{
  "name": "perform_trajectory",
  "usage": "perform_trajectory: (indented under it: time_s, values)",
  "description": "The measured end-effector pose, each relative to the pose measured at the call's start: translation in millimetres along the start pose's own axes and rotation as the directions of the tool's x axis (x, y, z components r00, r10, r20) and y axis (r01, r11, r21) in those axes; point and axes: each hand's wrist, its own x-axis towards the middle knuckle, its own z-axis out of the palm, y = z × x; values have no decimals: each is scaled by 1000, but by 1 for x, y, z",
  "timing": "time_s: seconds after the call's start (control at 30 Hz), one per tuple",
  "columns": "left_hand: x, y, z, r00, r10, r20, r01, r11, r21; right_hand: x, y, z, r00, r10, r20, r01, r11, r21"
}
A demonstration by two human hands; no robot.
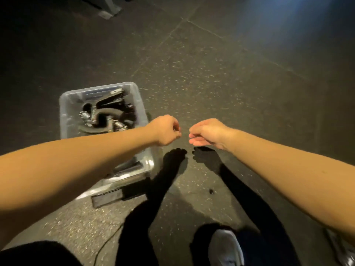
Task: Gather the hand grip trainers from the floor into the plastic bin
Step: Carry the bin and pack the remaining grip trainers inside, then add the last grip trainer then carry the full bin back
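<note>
Hovering above the speckled floor (211,73), the left hand (166,130) is curled in a loose fist, seemingly empty, its palm hidden. The right hand (208,132) hangs just beside it, fingers relaxed, holding nothing. Hand grip trainers (107,114) lie jumbled in the clear plastic bin (63,104), whose near end the left forearm hides.

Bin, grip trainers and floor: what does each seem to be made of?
Bin: clear, glossy plastic; contents show through its walls and the rim glints. Grip trainers: dull black handles, probably foam or rubber, with shiny metal coil springs. Floor: dark matte tiles with pale flecks, likely rubber or stone.
</note>
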Motion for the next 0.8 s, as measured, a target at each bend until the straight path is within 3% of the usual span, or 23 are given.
perform_trajectory:
  time_s: [0.1, 0.27, 0.47, 0.67, 0.8]
  values:
    - [27, 44, 36, 986, 51, 160, -67, 993, 96, -11, 50, -37, 988, 105, -109, -97, 992, 78]
    - [62, 126, 107, 936, 160, 314, -192, 979, 74, -64, 151, -103, 908, 272, -319, -184, 943, 278]
    - [41, 252, 200, 822, 296, 487, -325, 945, -26, -201, 261, -165, 786, 336, -519, -205, 933, 294]
    - [-14, 342, 267, 712, 392, 582, -470, 883, -20, -303, 338, -197, 745, 472, -471, -340, 877, 339]
    - [-33, 379, 338, 673, 418, 610, -526, 851, -3, -308, 406, -209, 692, 513, -508, -393, 858, 330]
